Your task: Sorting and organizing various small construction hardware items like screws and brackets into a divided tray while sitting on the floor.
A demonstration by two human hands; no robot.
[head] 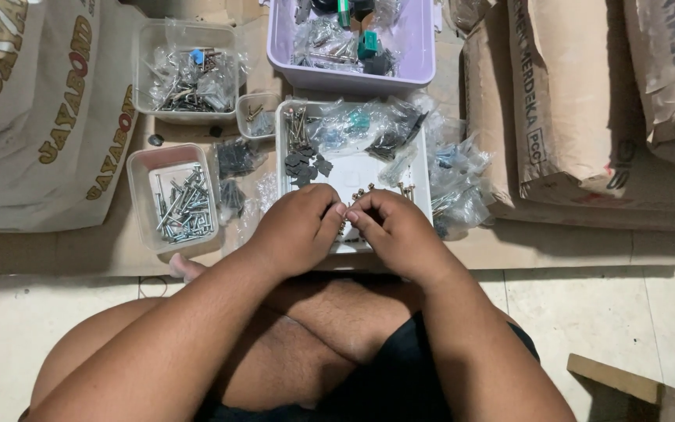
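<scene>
Both hands, left hand (pixel 297 227) and right hand (pixel 394 228), meet fingertip to fingertip over the shallow white plastic tray (pixel 353 173), with the clear plastic tub of silver screws (pixel 174 197) to their left and the lilac plastic bin (pixel 408 47) behind the tray.

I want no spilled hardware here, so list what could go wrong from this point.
1. Both hands, left hand and right hand, pinch something tiny over the white tray; it could slip into the loose screws.
2. Plastic bags overhang the tray's right rim and might slide off.
</scene>
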